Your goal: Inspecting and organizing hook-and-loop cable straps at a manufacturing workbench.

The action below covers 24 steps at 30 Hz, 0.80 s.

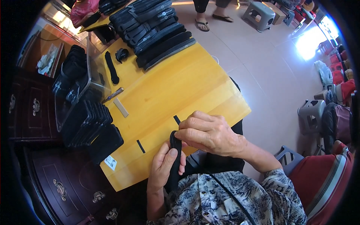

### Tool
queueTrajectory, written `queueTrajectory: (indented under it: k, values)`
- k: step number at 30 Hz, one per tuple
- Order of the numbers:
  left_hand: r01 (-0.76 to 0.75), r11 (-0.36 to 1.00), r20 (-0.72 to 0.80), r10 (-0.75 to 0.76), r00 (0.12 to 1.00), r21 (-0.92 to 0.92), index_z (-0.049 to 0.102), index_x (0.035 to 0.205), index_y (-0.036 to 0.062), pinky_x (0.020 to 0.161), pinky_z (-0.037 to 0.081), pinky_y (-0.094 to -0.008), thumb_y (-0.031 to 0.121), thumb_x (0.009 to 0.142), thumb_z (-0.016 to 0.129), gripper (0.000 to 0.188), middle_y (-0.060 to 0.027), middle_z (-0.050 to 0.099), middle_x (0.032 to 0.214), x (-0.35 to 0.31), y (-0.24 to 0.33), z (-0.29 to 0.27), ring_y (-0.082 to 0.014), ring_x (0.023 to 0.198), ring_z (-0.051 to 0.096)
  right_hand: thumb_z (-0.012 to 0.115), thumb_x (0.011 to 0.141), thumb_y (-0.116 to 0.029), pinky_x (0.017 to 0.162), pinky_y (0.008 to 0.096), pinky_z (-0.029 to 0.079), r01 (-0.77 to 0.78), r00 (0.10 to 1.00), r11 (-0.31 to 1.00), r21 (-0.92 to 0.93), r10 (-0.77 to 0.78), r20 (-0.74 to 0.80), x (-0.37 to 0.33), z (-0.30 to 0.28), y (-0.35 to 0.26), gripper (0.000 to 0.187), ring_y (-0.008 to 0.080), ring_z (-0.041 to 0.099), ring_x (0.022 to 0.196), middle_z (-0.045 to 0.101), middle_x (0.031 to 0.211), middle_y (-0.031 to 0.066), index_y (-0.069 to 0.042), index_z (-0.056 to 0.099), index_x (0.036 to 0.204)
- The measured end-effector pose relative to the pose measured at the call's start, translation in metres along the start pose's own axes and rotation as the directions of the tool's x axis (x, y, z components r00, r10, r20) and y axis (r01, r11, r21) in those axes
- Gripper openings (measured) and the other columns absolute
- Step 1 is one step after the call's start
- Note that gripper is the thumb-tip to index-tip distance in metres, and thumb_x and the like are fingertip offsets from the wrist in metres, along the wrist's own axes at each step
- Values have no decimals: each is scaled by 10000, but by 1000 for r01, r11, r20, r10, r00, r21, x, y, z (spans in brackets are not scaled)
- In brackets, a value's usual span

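Note:
My left hand (pixel 160 167) is closed around a black fabric strap (pixel 174 159), thumb on its face, just over the near edge of the yellow table (pixel 180 90). The strap stands roughly upright, with its top end looped or folded over. My right hand (pixel 210 133) pinches that top end between thumb and fingers. Whether anything small sits in the pinch is hidden. Two short black strips (pixel 140 146) lie on the tabletop, one beyond my left hand and the other partly beside my right fingers.
Stacked black straps (pixel 150 28) fill the table's far end. At the left are a clear plastic bin (pixel 90 71), black padded pieces (pixel 107 142), a wood-handled tool (pixel 113 94) and a pale flat stick (pixel 121 107). Dark drawers (pixel 35 107) flank the table; grey stools (pixel 259 15) stand right. Other people are beyond.

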<state>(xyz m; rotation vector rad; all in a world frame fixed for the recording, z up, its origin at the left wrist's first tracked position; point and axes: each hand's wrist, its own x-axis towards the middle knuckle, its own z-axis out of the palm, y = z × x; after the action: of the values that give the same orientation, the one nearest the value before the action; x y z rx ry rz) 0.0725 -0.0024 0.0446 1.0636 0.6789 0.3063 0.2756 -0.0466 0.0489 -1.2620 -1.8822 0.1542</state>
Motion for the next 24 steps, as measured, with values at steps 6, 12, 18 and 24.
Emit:
queueTrajectory:
  k: [6, 12, 18, 24]
  values:
    - [43, 992, -3, -44, 999, -116, 440, 1177, 21, 450, 432, -214, 344, 1019, 422, 361, -70, 560, 719, -2, 5, 3, -104, 506, 534, 663, 718, -185, 594, 277, 514, 4, 1000, 997, -82, -2, 22, -5, 5, -3, 241, 179, 571, 849, 538, 889, 23, -96, 549, 911]
    - [64, 990, -91, -76, 993, -124, 457, 1155, 27, 440, 429, -223, 335, 1024, 402, 339, -68, 556, 703, -2, -2, 9, -115, 494, 524, 728, 771, -194, 609, 297, 533, -145, 989, 986, 85, 144, 20, -8, 11, 0, 289, 199, 624, 816, 603, 932, 61, -58, 573, 973]
    - [-379, 907, -388, 286, 876, -185, 366, 1259, 9, 620, 488, -309, 279, 1044, 355, 346, -105, 534, 869, 7, 0, 2, -177, 686, 552, 786, 764, -388, 683, 326, 554, -463, 886, 804, 374, 412, 213, -21, 21, -26, 536, 234, 647, 851, 617, 941, 121, -30, 520, 1061]
    - [-489, 865, -501, 376, 780, -110, 351, 1318, 0, 718, 491, -342, 278, 1042, 363, 392, -102, 543, 954, 19, 6, -7, -183, 796, 567, 768, 794, -373, 796, 355, 534, -603, 795, 616, 507, 408, 449, -36, 32, -52, 618, 273, 672, 930, 655, 953, 168, -28, 433, 1181]
